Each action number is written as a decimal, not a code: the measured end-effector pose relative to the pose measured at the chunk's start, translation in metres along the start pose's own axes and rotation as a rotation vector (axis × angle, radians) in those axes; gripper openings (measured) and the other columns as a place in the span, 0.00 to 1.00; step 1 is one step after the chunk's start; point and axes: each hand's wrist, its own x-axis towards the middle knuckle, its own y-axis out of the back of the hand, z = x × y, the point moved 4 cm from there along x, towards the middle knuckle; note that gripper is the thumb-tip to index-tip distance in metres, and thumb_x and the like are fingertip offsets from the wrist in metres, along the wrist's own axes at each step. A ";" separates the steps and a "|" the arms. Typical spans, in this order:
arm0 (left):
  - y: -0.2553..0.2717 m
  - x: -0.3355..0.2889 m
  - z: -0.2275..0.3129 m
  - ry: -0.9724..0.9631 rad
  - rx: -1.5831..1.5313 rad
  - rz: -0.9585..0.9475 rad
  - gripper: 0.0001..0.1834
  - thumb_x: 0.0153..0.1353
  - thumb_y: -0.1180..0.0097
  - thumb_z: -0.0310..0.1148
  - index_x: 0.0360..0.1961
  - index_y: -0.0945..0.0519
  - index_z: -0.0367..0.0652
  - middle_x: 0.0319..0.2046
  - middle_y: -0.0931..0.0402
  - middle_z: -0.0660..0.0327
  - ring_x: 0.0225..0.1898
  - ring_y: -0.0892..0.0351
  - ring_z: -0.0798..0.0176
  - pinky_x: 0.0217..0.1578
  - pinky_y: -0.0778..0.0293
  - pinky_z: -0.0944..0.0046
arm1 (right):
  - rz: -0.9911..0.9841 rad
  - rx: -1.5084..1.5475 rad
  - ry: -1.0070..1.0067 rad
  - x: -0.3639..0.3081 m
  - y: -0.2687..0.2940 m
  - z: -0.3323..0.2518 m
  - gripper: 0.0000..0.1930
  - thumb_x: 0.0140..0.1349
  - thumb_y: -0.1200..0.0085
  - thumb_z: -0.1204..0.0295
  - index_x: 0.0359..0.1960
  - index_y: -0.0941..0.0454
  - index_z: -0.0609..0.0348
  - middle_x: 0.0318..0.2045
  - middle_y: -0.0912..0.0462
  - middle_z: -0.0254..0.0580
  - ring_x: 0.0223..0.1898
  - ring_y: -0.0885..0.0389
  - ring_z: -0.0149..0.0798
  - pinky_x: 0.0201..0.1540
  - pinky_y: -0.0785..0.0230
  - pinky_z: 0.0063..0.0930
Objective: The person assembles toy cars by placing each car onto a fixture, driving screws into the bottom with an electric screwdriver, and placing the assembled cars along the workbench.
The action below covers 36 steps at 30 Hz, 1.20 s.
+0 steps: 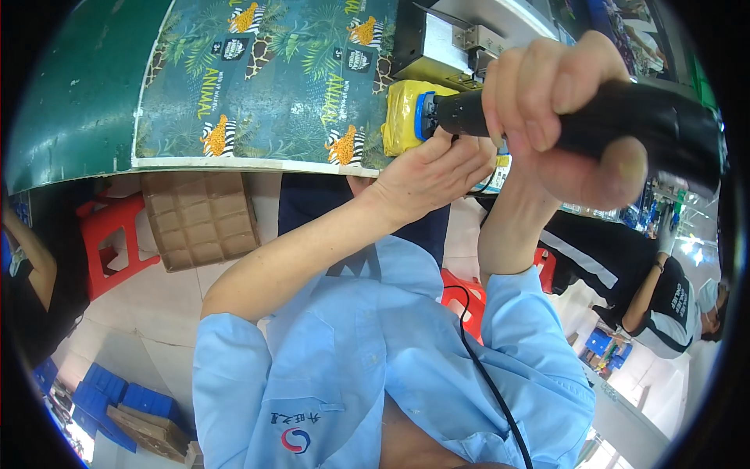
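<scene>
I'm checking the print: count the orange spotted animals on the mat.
4: one animal upper left on the teal mat, one upper right, one lower left, one lower right. More may lie beyond the picture's top edge.

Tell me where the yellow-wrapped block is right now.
In the head view, the yellow-wrapped block is in the upper part, slightly right of centre, beside the patterned sheet's right edge and just above the left hand.

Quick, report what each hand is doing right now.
Left hand: fingers bent beside the yellow block; whether it grips anything cannot be told.
Right hand: closed, holding the black cylindrical tool.
</scene>
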 end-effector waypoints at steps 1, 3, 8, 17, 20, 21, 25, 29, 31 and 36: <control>0.001 0.004 -0.001 0.006 0.022 0.003 0.12 0.61 0.49 0.39 0.45 0.24 0.52 0.47 0.25 0.66 0.58 0.29 0.66 0.47 0.34 0.65 | 0.019 -0.024 0.012 0.000 0.001 -0.004 0.24 0.64 0.47 0.47 0.42 0.30 0.59 0.26 0.28 0.31 0.23 0.29 0.28 0.28 0.35 0.24; 0.002 0.002 -0.001 0.004 0.064 -0.007 0.13 0.61 0.50 0.39 0.45 0.24 0.51 0.47 0.26 0.63 0.59 0.30 0.63 0.49 0.33 0.63 | 0.135 -0.001 0.007 0.002 -0.001 -0.001 0.21 0.64 0.47 0.55 0.41 0.29 0.63 0.23 0.28 0.35 0.21 0.30 0.30 0.26 0.35 0.26; 0.001 0.001 -0.002 0.031 -0.032 -0.068 0.21 0.60 0.51 0.37 0.54 0.26 0.42 0.54 0.28 0.56 0.61 0.31 0.55 0.64 0.39 0.54 | 0.282 0.045 0.086 -0.002 -0.001 -0.015 0.15 0.62 0.39 0.66 0.35 0.29 0.66 0.18 0.27 0.44 0.17 0.29 0.36 0.23 0.30 0.29; 0.039 0.014 -0.018 0.158 -0.517 -0.160 0.46 0.39 0.23 0.42 0.60 0.29 0.38 0.61 0.30 0.50 0.64 0.35 0.48 0.65 0.41 0.49 | 0.500 -0.206 0.321 -0.099 0.040 -0.114 0.12 0.66 0.47 0.65 0.39 0.28 0.63 0.22 0.28 0.38 0.22 0.30 0.33 0.27 0.34 0.31; 0.044 0.006 -0.057 0.458 -0.445 0.062 0.33 0.50 0.28 0.43 0.54 0.24 0.36 0.51 0.25 0.50 0.54 0.29 0.47 0.54 0.35 0.50 | 0.887 -0.249 0.191 -0.149 0.056 -0.099 0.11 0.67 0.48 0.66 0.34 0.26 0.62 0.20 0.28 0.38 0.21 0.29 0.34 0.28 0.34 0.32; 0.034 0.002 -0.071 0.546 -0.515 0.004 0.32 0.55 0.32 0.50 0.50 0.22 0.34 0.48 0.24 0.51 0.51 0.30 0.48 0.52 0.36 0.51 | 0.982 -0.235 0.159 -0.158 0.060 -0.092 0.10 0.67 0.47 0.67 0.33 0.25 0.62 0.19 0.28 0.38 0.20 0.29 0.35 0.28 0.34 0.31; 0.031 0.013 -0.065 0.546 -0.426 -0.112 0.28 0.55 0.31 0.48 0.45 0.19 0.34 0.45 0.22 0.51 0.49 0.28 0.49 0.52 0.34 0.52 | 1.171 -0.252 0.130 -0.187 0.069 -0.072 0.08 0.63 0.42 0.72 0.30 0.25 0.63 0.17 0.27 0.38 0.17 0.29 0.33 0.25 0.33 0.29; 0.037 0.022 -0.065 0.452 -0.412 -0.117 0.24 0.52 0.27 0.41 0.43 0.19 0.35 0.44 0.21 0.51 0.48 0.25 0.52 0.51 0.31 0.55 | 1.136 -0.271 0.165 -0.191 0.071 -0.074 0.07 0.61 0.39 0.73 0.29 0.22 0.63 0.17 0.26 0.39 0.17 0.27 0.31 0.23 0.33 0.25; 0.038 0.024 -0.061 0.525 -0.555 -0.162 0.23 0.51 0.26 0.39 0.43 0.19 0.36 0.43 0.21 0.52 0.47 0.24 0.54 0.51 0.30 0.56 | 1.146 -0.288 0.176 -0.194 0.071 -0.074 0.08 0.59 0.37 0.71 0.28 0.21 0.63 0.16 0.25 0.38 0.16 0.27 0.30 0.23 0.33 0.25; 0.033 0.035 -0.061 0.557 -0.677 -0.263 0.25 0.50 0.26 0.37 0.46 0.20 0.36 0.41 0.20 0.55 0.45 0.21 0.59 0.52 0.28 0.61 | 1.105 -0.346 0.192 -0.195 0.073 -0.074 0.09 0.58 0.36 0.70 0.28 0.20 0.62 0.15 0.24 0.35 0.16 0.26 0.29 0.24 0.31 0.23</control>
